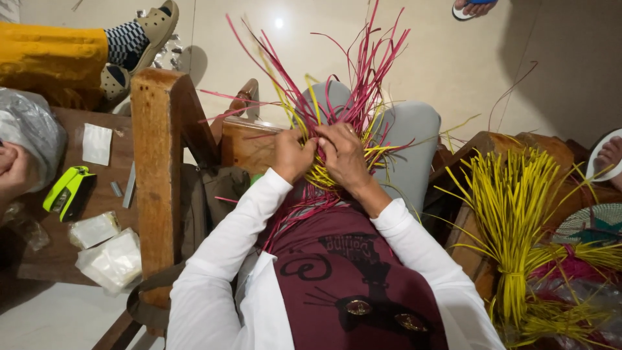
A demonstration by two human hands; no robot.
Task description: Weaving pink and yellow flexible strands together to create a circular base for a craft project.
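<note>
Working on a bunch of red and yellow strands [324,110] over the lap, above the maroon patterned cloth [350,279] and in front of the grey-clad knee [414,149]. Left hand [293,155] curling at the near left side of the bunch, fingers bent inward and pressing together on the yellow strands where they cross; right hand [345,154] sitting just beside it, touching or nearly touching, fingertips pinching into the same crossing point. Hard to tell exactly which single strand each hand is gripping, since the fingers are burying into the weave.

Fanning upward and away from the grip, the loose ends, long axis running from the hands toward the pale floor [453,58]; short woven part [324,178] lying directly under the hands, with a few red ends trailing back toward the body. Both hands equally near the crossing, neither reaching further.

Standing to the right, well apart from the hands, a tied bundle of yellow strands [515,233], bound low and spreading at the top, leaning by a wooden stool [499,146]. Rising at the left, a wooden chair arm [155,175]; beyond it, on a dark wooden table [39,253], a bright green stapler-like tool [68,192] and small clear packets [110,259]. Showing at the left edge of the table, another person's hand [11,170]; at the top left, a sandalled foot in a checked sock [139,35].
</note>
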